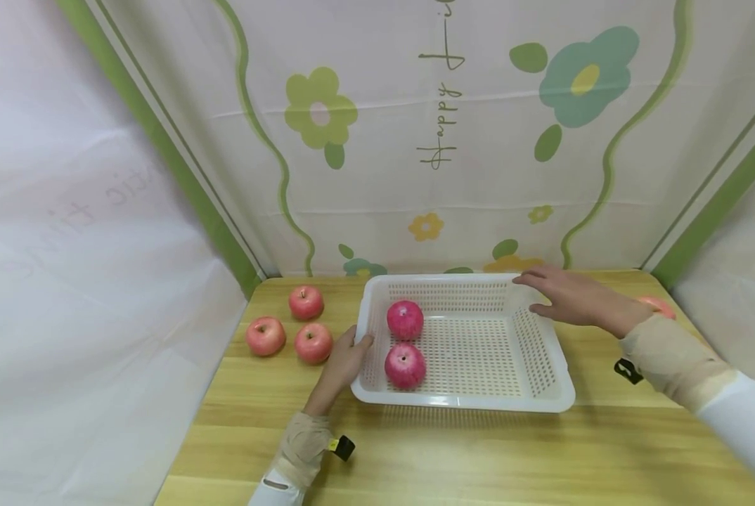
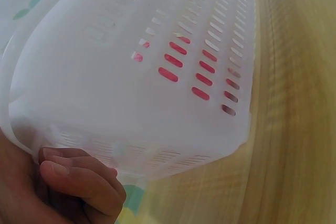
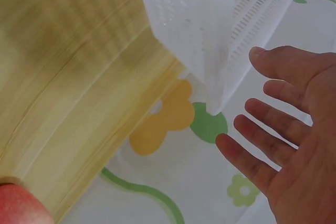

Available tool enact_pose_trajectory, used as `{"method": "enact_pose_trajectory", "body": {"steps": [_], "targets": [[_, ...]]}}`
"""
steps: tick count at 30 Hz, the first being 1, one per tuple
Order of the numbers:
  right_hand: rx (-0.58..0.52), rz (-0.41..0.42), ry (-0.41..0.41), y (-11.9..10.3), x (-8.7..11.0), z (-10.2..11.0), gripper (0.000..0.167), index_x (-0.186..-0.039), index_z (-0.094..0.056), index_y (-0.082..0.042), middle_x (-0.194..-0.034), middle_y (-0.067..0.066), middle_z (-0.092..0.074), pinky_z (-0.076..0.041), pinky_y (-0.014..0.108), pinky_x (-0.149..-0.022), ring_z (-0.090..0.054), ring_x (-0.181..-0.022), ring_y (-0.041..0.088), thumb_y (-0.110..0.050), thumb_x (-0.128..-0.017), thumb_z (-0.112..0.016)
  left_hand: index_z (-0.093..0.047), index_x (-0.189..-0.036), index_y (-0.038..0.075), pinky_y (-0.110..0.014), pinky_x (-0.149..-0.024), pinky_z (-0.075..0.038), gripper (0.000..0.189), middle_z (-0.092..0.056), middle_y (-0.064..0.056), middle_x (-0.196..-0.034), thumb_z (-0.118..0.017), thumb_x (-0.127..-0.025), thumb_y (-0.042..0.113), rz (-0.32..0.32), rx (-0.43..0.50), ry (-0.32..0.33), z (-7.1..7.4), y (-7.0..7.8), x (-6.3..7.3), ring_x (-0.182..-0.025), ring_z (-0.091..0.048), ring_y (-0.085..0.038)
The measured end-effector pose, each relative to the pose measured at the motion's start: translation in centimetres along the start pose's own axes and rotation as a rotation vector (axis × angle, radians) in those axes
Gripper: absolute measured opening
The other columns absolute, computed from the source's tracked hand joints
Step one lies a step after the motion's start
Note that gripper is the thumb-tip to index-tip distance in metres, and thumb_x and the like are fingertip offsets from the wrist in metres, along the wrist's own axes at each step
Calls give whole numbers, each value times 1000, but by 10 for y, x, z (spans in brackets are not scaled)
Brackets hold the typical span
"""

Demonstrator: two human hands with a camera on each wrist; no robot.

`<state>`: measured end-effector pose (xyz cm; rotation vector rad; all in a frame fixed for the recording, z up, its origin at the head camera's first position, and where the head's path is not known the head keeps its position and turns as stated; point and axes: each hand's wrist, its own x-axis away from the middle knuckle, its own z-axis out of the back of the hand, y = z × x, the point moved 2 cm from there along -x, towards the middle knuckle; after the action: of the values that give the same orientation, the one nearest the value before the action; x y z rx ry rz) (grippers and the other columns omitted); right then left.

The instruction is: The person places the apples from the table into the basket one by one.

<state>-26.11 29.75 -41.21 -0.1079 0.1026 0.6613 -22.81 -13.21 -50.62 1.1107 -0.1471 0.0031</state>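
A white perforated plastic basket (image 1: 479, 404) stands on the wooden table. Two deep-pink round fruits (image 1: 405, 320) lie along its left side, one behind the other. My left hand (image 1: 346, 358) grips the basket's left rim, thumb over the edge and fingers curled beneath it on the outside. In the left wrist view, those curled fingers (image 2: 79, 174) show below the basket's wall, and pink shows through its slots. Over the back right corner is my right hand (image 1: 570, 295), fingers extended and apart, holding nothing. The right wrist view shows its spread fingers (image 3: 278, 127) beside the rim.
Several pale red apples lie out on the table: a group left of the basket, including a front apple (image 1: 314, 344), and another apple (image 1: 657, 306) at the far right, partly behind my right forearm. Fabric curtains (image 1: 377, 183) with printed flowers enclose the table (image 1: 466, 464) at the back and sides.
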Motion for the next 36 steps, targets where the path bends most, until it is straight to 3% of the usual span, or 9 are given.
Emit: {"method": "enact_pose_trajectory", "body": {"steps": [13,27,36], "targets": [[-36,-51,-8,22,15,1,54,-138,-64,2,-135,25,-65,-56,63,-98,-63,-124,48,-11,-90,-84,-56,-146,5,-43,-76,-66,50,-70,-25,-125,-52,-108,37,1,1,-9,0,1,0,-98,-75,-31],[-70,-205,-90,51,36,-1,57,-144,-58,4,-144,34,-57,-51,69,-101,-54,-131,56,-13,-94,-79,-57,-146,5,-42,-75,-66,49,-70,-25,-126,-53,-108,35,-8,-8,3,0,1,0,-96,-75,-29],[-64,-240,-85,69,49,-1,59,-146,-57,4,-147,34,-55,-49,71,-103,-51,-134,57,-18,-96,-79,-56,-146,5,-42,-75,-66,50,-70,-24,-124,-53,-108,37,-8,-3,-4,1,0,0,-95,-75,-29]]}}
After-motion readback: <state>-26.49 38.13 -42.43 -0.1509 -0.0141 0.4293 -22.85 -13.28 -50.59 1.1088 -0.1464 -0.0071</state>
